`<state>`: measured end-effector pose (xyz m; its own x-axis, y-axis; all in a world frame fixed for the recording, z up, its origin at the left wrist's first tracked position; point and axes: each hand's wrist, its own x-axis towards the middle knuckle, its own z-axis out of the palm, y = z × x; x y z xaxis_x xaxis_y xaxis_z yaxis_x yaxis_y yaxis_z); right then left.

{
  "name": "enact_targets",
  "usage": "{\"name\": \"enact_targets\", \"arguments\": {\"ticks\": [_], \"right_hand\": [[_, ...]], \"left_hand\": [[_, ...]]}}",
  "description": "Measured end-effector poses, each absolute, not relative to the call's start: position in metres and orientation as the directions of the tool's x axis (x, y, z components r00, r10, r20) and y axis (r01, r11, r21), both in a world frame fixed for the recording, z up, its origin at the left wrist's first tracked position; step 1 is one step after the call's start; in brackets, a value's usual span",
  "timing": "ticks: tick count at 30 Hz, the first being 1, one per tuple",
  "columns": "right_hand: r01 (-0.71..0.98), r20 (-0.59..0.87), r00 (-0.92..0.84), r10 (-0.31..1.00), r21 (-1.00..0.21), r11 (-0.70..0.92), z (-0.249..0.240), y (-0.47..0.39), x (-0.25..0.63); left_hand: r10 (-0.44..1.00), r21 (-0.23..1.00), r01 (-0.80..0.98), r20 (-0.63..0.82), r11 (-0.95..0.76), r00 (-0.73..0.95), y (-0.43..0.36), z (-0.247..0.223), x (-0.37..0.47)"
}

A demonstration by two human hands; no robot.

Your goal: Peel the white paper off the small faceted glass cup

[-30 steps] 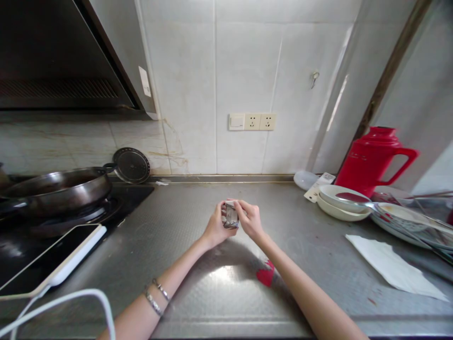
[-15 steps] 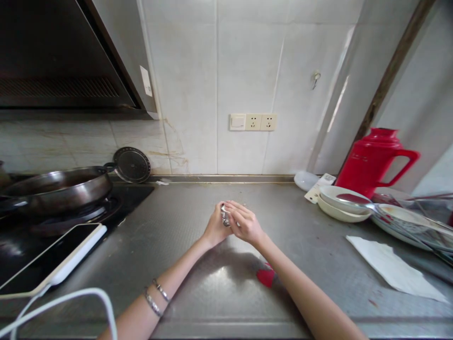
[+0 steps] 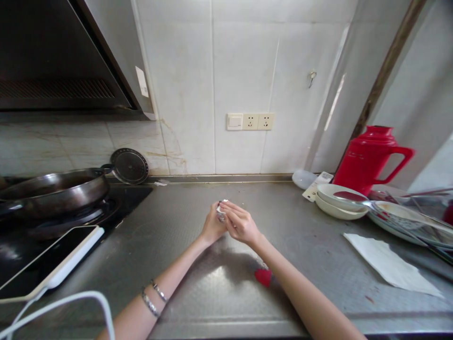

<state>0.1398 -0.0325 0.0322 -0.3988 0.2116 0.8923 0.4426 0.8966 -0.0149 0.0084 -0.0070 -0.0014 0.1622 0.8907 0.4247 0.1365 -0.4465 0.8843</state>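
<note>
My left hand [image 3: 213,225] and my right hand [image 3: 240,222] meet above the middle of the steel counter [image 3: 184,293]. Closed around a small shiny metal thing [image 3: 221,217], my left fingers hide most of it, and its kind cannot be made out. My right fingers are bent and pressed together over it, with a bit of white tissue [image 3: 222,203] showing at their tips. Below my right forearm a red patch [image 3: 263,277] shows on the counter; whether it is an object or a reflection is unclear.
At left, a metal pan [image 3: 60,193] sits on the stove, with a corded phone [image 3: 53,264] in front. A round black disc [image 3: 129,166] leans on the wall. At right stand a red thermos [image 3: 371,158], stacked bowls [image 3: 339,210], dishes and a white napkin [image 3: 389,264].
My right fingers have shifted slightly over the metal thing, and more white shows at their tips. The whole view has moved a little; both hands stay together.
</note>
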Motion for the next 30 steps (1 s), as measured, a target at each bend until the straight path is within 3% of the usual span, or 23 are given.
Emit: {"name": "enact_targets", "arguments": {"ticks": [2,6,9,14,24,27,30], "right_hand": [[0.447,0.908,-0.315,0.275,-0.114,0.887,0.032,-0.033,0.14],[0.444,0.829,0.028,0.559,-0.511,0.736,0.03,-0.031,0.14],[0.409,0.75,0.113,0.652,-0.633,0.657,0.027,-0.03,0.139],[0.428,0.807,0.079,0.586,-0.558,0.711,0.024,-0.032,0.135],[0.499,0.935,-0.146,0.323,-0.212,0.84,0.024,-0.03,0.143],[0.505,0.926,-0.127,0.356,-0.249,0.827,0.026,-0.03,0.143],[0.511,0.867,0.009,0.498,-0.432,0.743,0.029,-0.031,0.14]], "left_hand": [[0.892,0.897,0.08,0.416,-0.434,0.175,-0.006,-0.004,0.01],[0.905,0.917,0.038,0.384,-0.397,0.182,-0.01,-0.005,0.014],[0.923,0.936,-0.012,0.35,-0.353,0.157,-0.013,-0.002,0.017],[0.96,0.956,-0.181,0.252,-0.229,0.118,-0.018,0.006,0.021],[0.98,0.958,-0.225,0.192,-0.177,0.046,-0.024,0.013,0.024],[0.977,0.962,-0.196,0.205,-0.191,0.051,-0.022,0.011,0.023],[0.976,0.969,-0.127,0.216,-0.21,0.038,-0.02,0.006,0.023]]}}
